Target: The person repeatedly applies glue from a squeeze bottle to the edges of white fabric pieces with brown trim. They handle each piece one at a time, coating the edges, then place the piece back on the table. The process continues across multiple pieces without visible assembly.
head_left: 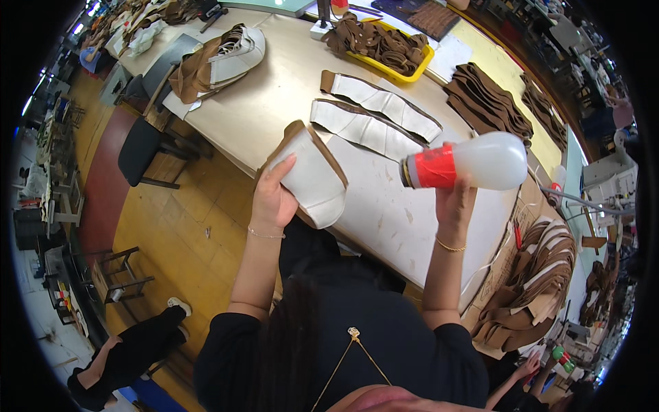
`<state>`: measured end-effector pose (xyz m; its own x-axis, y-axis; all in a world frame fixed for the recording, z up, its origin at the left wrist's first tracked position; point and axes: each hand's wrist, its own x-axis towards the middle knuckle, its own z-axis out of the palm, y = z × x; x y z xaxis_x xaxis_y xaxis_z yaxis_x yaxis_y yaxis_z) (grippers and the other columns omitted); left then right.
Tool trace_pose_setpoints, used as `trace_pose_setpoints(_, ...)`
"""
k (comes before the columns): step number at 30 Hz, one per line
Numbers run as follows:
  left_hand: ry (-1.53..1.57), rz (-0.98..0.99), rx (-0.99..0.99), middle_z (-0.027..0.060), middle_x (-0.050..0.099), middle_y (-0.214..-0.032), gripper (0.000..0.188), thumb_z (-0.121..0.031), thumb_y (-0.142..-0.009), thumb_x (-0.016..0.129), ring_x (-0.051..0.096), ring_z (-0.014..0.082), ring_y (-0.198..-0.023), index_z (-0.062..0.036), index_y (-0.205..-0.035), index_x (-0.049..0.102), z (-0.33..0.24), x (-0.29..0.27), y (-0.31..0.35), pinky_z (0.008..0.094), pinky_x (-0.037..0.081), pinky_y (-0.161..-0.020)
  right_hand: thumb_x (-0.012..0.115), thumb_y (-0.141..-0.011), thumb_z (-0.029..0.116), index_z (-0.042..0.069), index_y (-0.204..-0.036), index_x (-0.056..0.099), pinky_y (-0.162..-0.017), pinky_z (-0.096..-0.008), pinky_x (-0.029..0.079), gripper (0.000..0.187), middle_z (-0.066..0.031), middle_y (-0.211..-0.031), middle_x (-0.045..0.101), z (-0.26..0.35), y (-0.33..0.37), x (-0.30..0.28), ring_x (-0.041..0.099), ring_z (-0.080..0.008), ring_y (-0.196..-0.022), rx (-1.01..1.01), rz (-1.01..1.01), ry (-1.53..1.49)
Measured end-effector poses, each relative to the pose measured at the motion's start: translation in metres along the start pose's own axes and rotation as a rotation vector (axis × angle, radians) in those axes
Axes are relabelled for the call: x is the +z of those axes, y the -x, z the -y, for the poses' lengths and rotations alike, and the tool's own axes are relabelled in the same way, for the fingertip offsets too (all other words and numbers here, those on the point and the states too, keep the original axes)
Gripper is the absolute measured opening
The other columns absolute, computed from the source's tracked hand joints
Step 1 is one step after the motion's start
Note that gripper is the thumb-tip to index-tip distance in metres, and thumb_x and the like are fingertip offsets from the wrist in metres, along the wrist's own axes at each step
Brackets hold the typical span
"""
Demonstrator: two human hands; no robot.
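Note:
My left hand (274,196) grips a folded leather piece (312,180), white on the face toward me with a brown suede edge, held above the table's near edge. In my right hand (456,206) is a squeeze bottle (489,162), whitish and translucent, with red tape round its neck. The bottle lies sideways in the air, its dark tip pointing left toward the leather piece but apart from it. Beyond my hands, two long white strips with brown edges, a nearer strip (364,126) and a farther strip (384,103), lie on the table.
The pale worktable (274,89) spreads ahead. A yellow tray (412,77) holds brown strips. Brown pieces (489,103) lie to its right, and a big bundle (539,288) sits at the near right. Another stack (220,63) rests at the left edge, by a black chair (141,151). People are on both sides.

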<state>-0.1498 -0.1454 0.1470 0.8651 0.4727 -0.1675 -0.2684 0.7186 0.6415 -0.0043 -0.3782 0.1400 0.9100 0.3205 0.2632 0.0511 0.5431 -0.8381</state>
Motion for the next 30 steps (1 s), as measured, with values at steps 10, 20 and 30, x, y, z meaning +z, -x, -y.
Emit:
trace_pose_setpoints(10,-0.065,0.037,-0.020,0.0112,0.058,-0.107,0.028,-0.012,-0.089,0.050,0.056,0.0184,-0.098,0.0034,-0.112,0.051,0.006,0.055,0.026,0.0317,0.046,-0.085,0.076,-0.067,0.027,0.002,-0.103,0.057,-0.080,-0.0325,0.048,0.047,-0.0096,-0.101,0.060,0.008,0.004,0.092,0.057,-0.0180,-0.091,-0.321,0.218,0.351)
trace_pose_setpoints(20,-0.029,0.062,-0.107,0.0153,0.055,-0.112,0.034,-0.017,-0.092,0.042,0.054,0.0222,-0.103,0.0060,-0.117,0.046,0.006,0.046,0.017,0.0338,0.042,-0.091,0.074,-0.071,0.029,0.001,-0.107,0.053,-0.078,-0.0311,0.049,0.051,-0.0129,-0.103,0.058,0.001,-0.004,0.075,0.058,-0.0189,-0.089,-0.543,0.209,0.773)
trace_pose_setpoints(30,0.255,0.111,-0.236,0.0143,0.044,-0.127,0.053,-0.037,-0.095,0.027,0.043,0.0233,-0.117,0.0015,-0.131,0.030,0.002,0.068,0.021,0.0373,0.031,-0.100,0.073,-0.072,0.026,0.001,-0.105,0.055,-0.084,-0.0356,0.045,0.045,-0.0108,-0.104,0.059,-0.005,0.001,0.088,0.056,-0.0208,-0.096,-0.429,0.188,0.656)
